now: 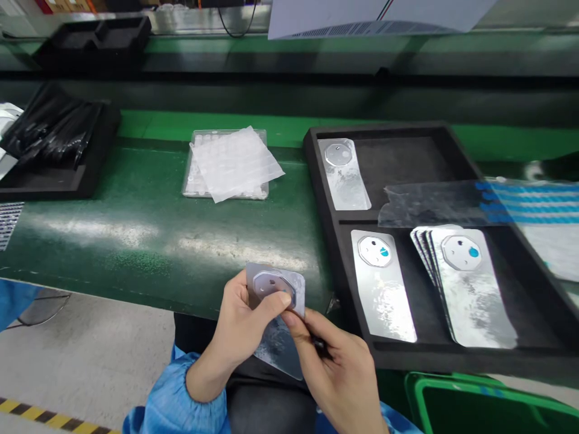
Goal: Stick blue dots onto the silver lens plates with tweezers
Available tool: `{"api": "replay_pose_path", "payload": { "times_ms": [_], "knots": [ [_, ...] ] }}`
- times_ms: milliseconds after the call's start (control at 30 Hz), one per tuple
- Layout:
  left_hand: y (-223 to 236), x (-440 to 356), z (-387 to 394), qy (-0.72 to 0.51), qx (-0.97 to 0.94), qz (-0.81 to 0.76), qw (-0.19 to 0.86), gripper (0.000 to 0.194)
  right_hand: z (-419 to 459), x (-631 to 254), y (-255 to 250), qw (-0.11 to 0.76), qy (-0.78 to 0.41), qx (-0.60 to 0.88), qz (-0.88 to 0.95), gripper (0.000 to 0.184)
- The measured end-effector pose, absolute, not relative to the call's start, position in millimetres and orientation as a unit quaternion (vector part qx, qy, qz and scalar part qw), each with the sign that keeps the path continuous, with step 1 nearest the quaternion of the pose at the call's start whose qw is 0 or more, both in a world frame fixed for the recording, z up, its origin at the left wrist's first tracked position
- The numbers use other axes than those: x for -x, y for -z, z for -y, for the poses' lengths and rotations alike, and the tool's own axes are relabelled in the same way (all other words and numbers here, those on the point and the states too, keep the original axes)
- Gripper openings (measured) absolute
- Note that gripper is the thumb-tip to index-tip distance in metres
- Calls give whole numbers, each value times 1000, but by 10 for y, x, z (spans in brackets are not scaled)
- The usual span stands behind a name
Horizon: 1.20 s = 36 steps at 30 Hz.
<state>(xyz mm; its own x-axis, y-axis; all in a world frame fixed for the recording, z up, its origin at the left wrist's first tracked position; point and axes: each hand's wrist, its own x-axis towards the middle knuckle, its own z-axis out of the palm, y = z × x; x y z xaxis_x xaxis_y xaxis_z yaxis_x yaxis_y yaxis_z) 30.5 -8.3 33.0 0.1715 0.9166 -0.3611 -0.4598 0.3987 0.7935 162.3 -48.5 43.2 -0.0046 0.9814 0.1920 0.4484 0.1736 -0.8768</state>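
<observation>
A silvery phone back cover [278, 349], with an octagonal camera window near its top, is held tilted over my lap at the table's front edge. My left hand [246, 325] is closed around its left side, the thumb pressing on the camera window. At the cover's right edge, the thumb and index finger of my right hand [337, 361] pinch together. A small dark object [320, 345] shows inside the curled right fingers; its kind cannot be made out. Part of the cover's lower half is hidden behind the right hand.
Right of my hands, a black foam tray [362, 355] holds more covers: a single one [384, 301], a fanned stack [479, 301] and one behind [346, 181]. Clear film [425, 205] crosses its divider. A clear box [187, 181] lies under white sheets [235, 163]. A green bin [416, 392] stands below.
</observation>
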Motion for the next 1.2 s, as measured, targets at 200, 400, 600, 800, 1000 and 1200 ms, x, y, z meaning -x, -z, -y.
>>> {"api": "replay_pose_path", "payload": {
  "times_ms": [200,400,600,800,1000,1200],
  "knots": [
    [-331,-300,75,-477,-237,-430,729,24,493,-1623,-398,415,-318,569,635,26],
    [-380,-307,64,-473,-239,-440,725,24,521,-1638,-364,403,-331,597,610,33],
    [-379,-284,45,-456,-287,-474,697,20,533,-1646,-262,388,-384,618,565,37],
    [-319,-288,51,-439,-344,-493,668,14,453,-1834,-441,336,-297,597,665,21],
    [-253,-350,109,-459,-386,-482,639,13,316,-1919,-636,323,-76,511,793,12],
    [-237,-369,143,-456,-399,-479,635,15,243,-2015,-600,227,-71,465,853,24]
  ]
}}
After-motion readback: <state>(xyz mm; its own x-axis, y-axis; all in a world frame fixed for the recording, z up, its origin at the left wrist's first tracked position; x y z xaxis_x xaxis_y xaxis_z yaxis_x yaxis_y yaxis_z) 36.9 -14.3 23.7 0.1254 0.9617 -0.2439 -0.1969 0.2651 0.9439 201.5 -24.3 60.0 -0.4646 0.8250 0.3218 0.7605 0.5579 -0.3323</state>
